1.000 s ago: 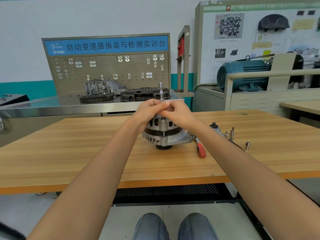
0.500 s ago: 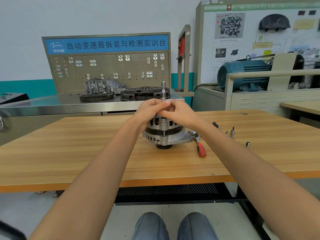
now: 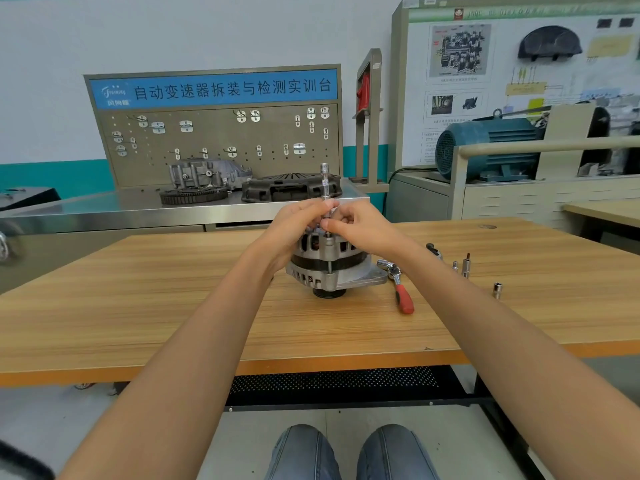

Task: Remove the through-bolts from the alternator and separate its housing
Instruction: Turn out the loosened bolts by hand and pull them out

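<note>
Wooden table, steel bench behind, white-teal wall.

We are reading white characters, 自动变速器拆装与检测实训台, on the blue banner topping the pegboard; left of them, a logo is showing, too blurred to read.

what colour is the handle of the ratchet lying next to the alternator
Red, on the ratchet handle, seen in the head view.

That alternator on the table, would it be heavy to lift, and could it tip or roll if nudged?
The alternator looks like solid cast metal with windings inside, so probably heavy for its size. It stands on a narrow pulley end under a wider body, so a sideways push might rock it. Laid on its round side, it could roll.
</note>
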